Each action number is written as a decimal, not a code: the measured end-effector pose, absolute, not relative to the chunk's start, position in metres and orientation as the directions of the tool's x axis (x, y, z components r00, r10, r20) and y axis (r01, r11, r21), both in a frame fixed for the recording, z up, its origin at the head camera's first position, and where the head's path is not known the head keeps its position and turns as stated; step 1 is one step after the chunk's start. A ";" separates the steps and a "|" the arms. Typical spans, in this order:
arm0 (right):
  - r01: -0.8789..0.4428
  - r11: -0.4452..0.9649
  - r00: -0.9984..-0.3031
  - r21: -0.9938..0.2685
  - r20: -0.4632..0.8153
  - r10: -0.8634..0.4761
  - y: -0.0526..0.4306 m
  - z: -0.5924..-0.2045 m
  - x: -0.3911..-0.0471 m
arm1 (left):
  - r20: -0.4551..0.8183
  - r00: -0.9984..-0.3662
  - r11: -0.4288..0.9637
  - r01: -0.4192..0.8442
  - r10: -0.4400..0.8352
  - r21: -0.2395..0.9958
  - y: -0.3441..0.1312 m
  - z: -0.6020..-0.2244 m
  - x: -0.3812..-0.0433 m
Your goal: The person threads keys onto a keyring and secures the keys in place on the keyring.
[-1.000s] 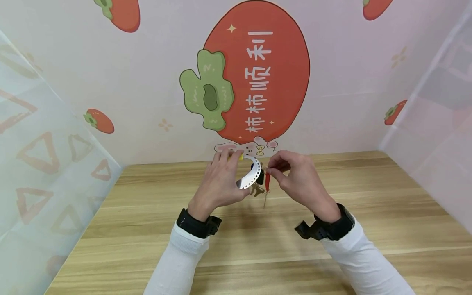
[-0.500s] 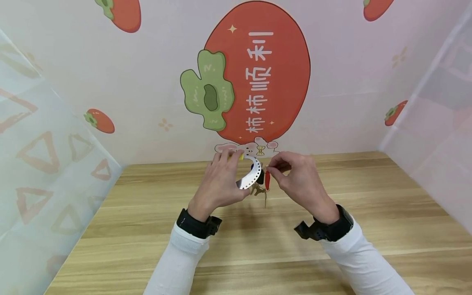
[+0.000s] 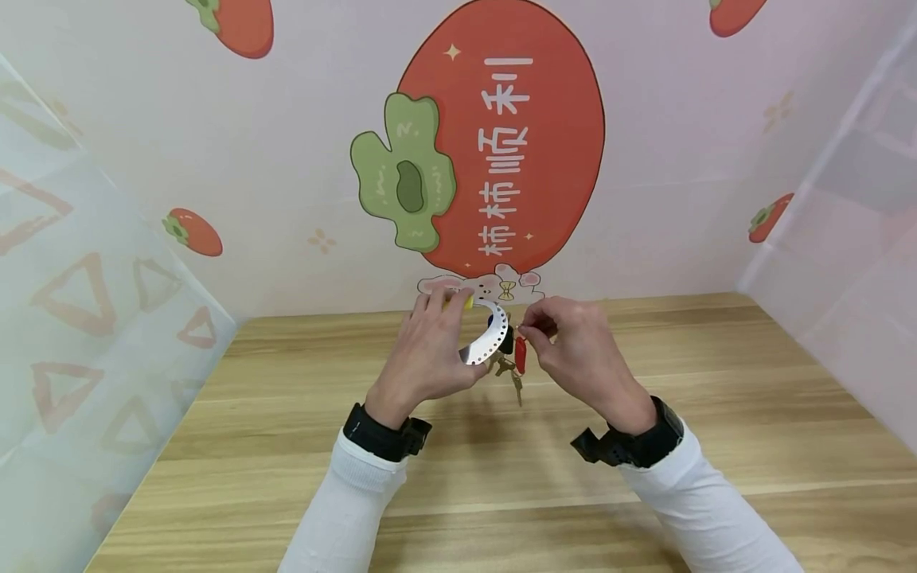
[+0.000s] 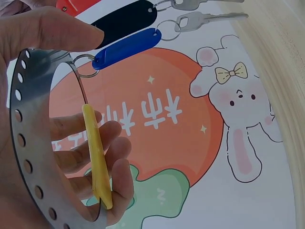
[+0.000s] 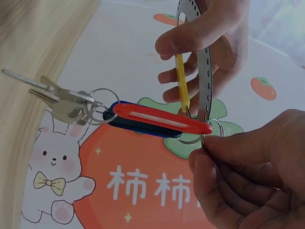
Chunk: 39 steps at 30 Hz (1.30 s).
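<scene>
My left hand [image 3: 427, 350] holds a curved metal plate [image 3: 496, 338] with a row of holes along its edge, thumb on one side. In the left wrist view its fingers curl about the plate's yellow handle [image 4: 95, 155]. A blue key tag [image 4: 128, 47] hangs by a ring at the plate, beside a black key tag [image 4: 126, 21]. My right hand [image 3: 582, 350] pinches the small split ring [image 5: 222, 126] of a red key tag [image 5: 162, 119] between thumb and forefinger, right at the plate's edge. Metal keys [image 5: 66, 107] dangle from the tags.
Below the hands lies a wood-grain table [image 3: 494, 493]. A white backdrop with a large red persimmon print [image 3: 552, 159] stands behind it, and pale printed side panels [image 3: 93, 318] flank both sides. Black wrist bands [image 3: 380, 434] sit over white sleeves [image 3: 347, 509].
The red tag has turned to show more of its broad face, and the key under it has swung slightly right. Both hands stay nearly in place.
</scene>
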State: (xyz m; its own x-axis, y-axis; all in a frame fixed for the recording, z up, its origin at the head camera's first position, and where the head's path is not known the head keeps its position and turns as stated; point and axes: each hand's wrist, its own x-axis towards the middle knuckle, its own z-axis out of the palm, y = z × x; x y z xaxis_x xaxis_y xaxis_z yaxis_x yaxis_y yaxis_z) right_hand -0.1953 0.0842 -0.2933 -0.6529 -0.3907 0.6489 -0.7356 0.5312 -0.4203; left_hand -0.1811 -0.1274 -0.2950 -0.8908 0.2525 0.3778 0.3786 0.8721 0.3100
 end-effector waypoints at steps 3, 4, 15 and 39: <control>-0.717 0.547 -0.676 -0.433 0.623 -0.393 0.083 -0.293 -0.195 | 0.373 -0.895 0.873 0.371 0.246 0.315 -0.127 -0.294 -0.181; -0.710 0.549 -0.685 -0.441 0.614 -0.392 0.083 -0.293 -0.195 | 0.371 -0.896 0.874 0.369 0.244 0.316 -0.127 -0.294 -0.181; -0.639 0.541 -0.766 -0.546 0.514 -0.387 0.078 -0.293 -0.193 | 0.389 -0.887 0.871 0.380 0.248 0.311 -0.127 -0.293 -0.180; -0.493 0.473 -0.863 -0.730 0.341 -0.374 0.076 -0.296 -0.192 | 0.443 -0.858 0.882 0.398 0.261 0.252 -0.128 -0.292 -0.180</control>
State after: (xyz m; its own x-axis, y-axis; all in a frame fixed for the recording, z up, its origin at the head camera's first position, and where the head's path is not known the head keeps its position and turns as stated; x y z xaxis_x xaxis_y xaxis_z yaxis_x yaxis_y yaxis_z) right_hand -0.1921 0.0757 -0.2960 -0.8626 -0.3741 0.3406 -0.4934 0.4734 -0.7297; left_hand -0.1799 -0.1279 -0.2915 -0.8576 0.2606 0.4433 0.3984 0.8819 0.2521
